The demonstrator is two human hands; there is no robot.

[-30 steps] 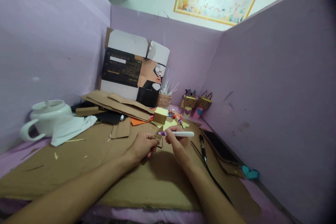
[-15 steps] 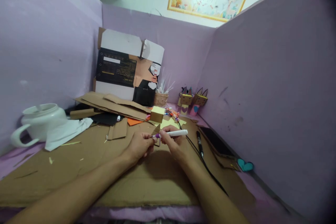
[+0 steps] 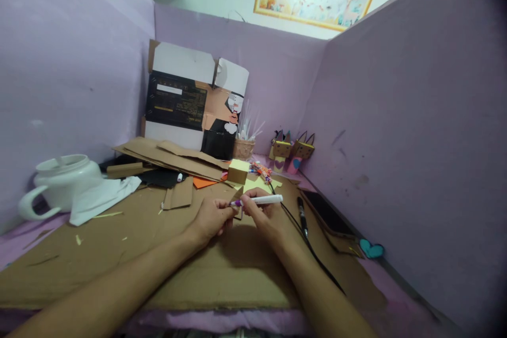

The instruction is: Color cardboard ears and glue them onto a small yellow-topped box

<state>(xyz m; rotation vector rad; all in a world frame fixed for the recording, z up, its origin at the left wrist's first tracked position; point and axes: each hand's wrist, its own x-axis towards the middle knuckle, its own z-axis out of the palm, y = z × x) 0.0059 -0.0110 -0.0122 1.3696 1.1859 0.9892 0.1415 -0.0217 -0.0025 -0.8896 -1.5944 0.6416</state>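
Observation:
My right hand [image 3: 264, 215] is closed around a white marker [image 3: 268, 199], whose purple end points left toward my other hand. My left hand [image 3: 214, 217] pinches a small brown cardboard piece [image 3: 238, 215] with a purple edge; the fingers hide much of it. The marker's tip is at this piece, though I cannot tell whether it touches. Just beyond my hands stands a small box [image 3: 238, 171] with a pale yellow top and brown side. Yellow paper [image 3: 253, 184] lies behind my right hand.
A white teapot [image 3: 65, 182] with a white cloth is on the left. Cardboard sheets [image 3: 174, 157] and an opened carton [image 3: 178, 100] are at the back. To the right are a black pen [image 3: 302, 216], a cable, a phone [image 3: 327, 212] and a teal heart [image 3: 371, 248]. Cardboard figures [image 3: 303, 149] stand behind.
Both hands keep their grip, and the marker stays nearly in place at the cardboard piece. The whole view has shifted very slightly.

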